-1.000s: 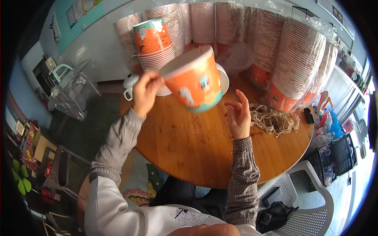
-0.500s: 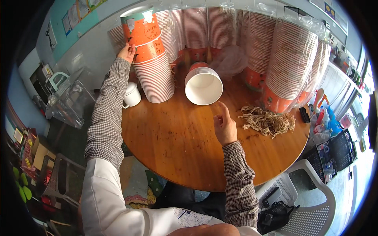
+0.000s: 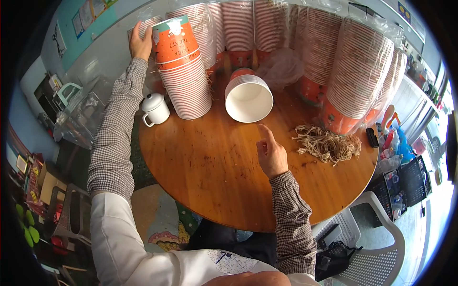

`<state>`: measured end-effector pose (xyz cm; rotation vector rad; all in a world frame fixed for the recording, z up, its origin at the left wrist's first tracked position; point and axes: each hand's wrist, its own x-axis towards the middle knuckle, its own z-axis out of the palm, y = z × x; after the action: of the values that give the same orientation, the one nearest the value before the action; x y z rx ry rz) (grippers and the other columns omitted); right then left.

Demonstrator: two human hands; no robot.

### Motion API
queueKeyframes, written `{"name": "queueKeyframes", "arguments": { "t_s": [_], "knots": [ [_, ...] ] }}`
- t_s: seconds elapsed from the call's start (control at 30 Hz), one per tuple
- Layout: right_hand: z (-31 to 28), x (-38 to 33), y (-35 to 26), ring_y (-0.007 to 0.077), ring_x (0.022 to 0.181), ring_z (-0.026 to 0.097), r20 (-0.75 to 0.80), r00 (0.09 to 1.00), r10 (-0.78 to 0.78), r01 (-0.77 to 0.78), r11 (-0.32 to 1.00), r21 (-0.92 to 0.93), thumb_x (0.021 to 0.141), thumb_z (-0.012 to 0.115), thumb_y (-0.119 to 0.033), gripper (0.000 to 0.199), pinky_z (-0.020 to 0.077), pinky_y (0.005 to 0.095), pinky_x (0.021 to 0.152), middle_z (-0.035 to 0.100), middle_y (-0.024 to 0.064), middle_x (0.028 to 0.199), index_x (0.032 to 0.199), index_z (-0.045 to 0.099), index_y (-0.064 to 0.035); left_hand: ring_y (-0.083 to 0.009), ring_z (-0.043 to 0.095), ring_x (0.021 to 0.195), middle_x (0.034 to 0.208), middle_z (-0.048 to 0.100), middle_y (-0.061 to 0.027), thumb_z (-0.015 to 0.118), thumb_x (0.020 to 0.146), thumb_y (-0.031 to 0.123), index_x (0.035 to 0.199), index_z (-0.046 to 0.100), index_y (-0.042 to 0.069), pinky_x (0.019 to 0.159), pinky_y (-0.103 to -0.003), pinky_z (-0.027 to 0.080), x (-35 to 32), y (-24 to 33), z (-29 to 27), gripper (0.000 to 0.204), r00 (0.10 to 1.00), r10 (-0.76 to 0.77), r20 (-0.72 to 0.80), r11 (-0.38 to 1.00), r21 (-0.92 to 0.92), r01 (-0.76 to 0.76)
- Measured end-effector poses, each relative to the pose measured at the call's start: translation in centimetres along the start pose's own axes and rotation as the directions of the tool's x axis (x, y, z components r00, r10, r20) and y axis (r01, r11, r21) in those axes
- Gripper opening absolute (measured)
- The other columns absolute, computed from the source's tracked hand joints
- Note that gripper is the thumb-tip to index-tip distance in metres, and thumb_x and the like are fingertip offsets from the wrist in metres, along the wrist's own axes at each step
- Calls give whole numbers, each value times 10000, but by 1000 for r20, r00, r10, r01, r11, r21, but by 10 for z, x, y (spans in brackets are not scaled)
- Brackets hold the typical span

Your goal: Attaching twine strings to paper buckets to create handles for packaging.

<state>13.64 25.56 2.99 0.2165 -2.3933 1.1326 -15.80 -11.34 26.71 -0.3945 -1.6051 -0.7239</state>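
My left hand [image 3: 140, 45] is open beside the top of a tall stack of orange paper buckets [image 3: 175, 40], its fingers apart and its thumb close to the topmost bucket. That stack stands upside down at the table's left, with pale rims ringed close together below. A shorter nested set of buckets [image 3: 249, 99] lies on its side in the middle, its white inside facing me. Just in front of its mouth, my right hand [image 3: 273, 155] hovers over the table with nothing in it, index finger stretched out and the other fingers loosely bent.
A white lidded mug [image 3: 155, 109] stands left of the stack. Several plastic-wrapped bucket stacks [image 3: 360, 71] line the table's back and right. A heap of twine [image 3: 328, 144] and a small black object [image 3: 372, 137] lie at right. A white chair [image 3: 377, 248] stands near the round wooden table [image 3: 210, 186].
My left hand has let go of the topmost bucket and moved up and left. That bucket now sits lower on the stack. My right hand has hardly moved.
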Motion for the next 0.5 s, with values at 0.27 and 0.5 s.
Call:
{"name": "queueKeyframes", "arguments": {
  "t_s": [0.27,0.5],
  "knots": [
    [9,1,-1,308,759,655,27,1000,-5,6,1000,-10,874,547,-103,471,538,418,702,659,131,837,1328,429,-132,-300,461,1264,1413,437,-112,551,929,370,1382,447,128,1040,-375,391,-24,12,-10,523,920,55,388,986,125,-112],
    [7,15,39,338,807,650,-124,990,69,-80,993,-88,836,569,-115,286,519,428,694,672,149,870,1121,572,-89,-355,507,1179,1251,537,-195,639,845,86,1233,544,21,1006,-394,410,-105,67,-8,404,858,421,294,907,-123,-402]
  ]
}}
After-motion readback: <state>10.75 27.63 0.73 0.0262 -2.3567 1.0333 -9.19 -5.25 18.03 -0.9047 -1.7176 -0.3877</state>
